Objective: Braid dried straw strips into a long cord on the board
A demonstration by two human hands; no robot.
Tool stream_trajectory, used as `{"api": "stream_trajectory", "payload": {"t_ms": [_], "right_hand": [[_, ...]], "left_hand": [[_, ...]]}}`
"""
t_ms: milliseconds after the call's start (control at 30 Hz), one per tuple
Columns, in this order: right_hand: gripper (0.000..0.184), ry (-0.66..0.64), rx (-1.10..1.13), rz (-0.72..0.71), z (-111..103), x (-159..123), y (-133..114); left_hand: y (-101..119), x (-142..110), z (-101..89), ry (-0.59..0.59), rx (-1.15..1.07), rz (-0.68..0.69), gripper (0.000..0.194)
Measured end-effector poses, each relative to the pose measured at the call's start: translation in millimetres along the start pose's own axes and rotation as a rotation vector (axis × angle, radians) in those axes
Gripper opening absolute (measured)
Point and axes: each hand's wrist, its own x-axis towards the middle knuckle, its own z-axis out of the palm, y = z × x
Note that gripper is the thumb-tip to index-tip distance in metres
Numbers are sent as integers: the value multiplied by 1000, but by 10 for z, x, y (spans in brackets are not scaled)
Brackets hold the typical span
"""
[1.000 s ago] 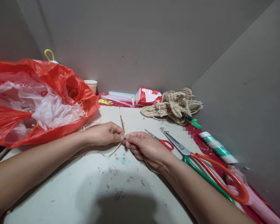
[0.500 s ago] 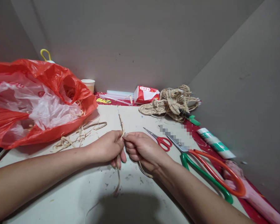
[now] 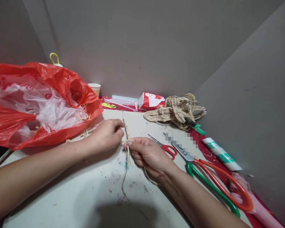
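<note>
A thin braid of pale raffia (image 3: 126, 127) stretches away from my hands over the white board (image 3: 90, 186). Pinched at the braid's lower end is my right hand (image 3: 146, 152), its fingers curled in. Just left of the braid, my left hand (image 3: 106, 134) is closed on a raffia strand that runs taut across to the right fingertips. One loose strand (image 3: 124, 177) hangs from the pinch toward me, and another curves out beneath my right palm. Small red-handled scissors (image 3: 169, 151) lie right of my right hand, beside large shears (image 3: 188, 155) with orange and green handles.
A red plastic bag (image 3: 52, 74) holding raffia fills the left side. Along the back are a paper cup (image 3: 95, 89), clear plastic sticks (image 3: 124, 100), a tissue pack (image 3: 152, 101) and a bundle of braided cord (image 3: 178, 110). A green-and-white tube (image 3: 222, 154) lies at right, near grey walls.
My left hand dropped over the strands below the braid, then moved up and left, drawing a strand sideways. The right hand stays pinched at the braid's end. The camera view shifted slightly.
</note>
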Motion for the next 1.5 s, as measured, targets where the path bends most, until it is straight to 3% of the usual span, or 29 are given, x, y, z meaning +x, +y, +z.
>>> {"api": "stream_trajectory", "payload": {"t_ms": [167, 367, 667, 933, 1067, 1267, 1500], "right_hand": [[28, -58, -57, 35, -42, -4, -33], [26, -126, -153, 79, -137, 6, -85], [32, -73, -453, -5, -184, 18, -77], [23, -43, -778, -151, -195, 5, -87], [24, -27, -874, -200, -160, -37, -137], [26, 10, -1089, -216, -221, -96, -235], [24, 57, -1028, -188, -169, -76, -215]], "left_hand": [[-160, -3, 261, -233, -207, -65, 22], [-157, 16, 258, -228, -183, 3, 22], [-186, 77, 204, -265, -18, 64, 24], [-225, 86, 220, -343, -215, -4, 24], [-209, 63, 229, -327, -343, -68, 23], [-197, 47, 237, -286, -254, -85, 28], [-214, 46, 248, -271, -188, -62, 27]]}}
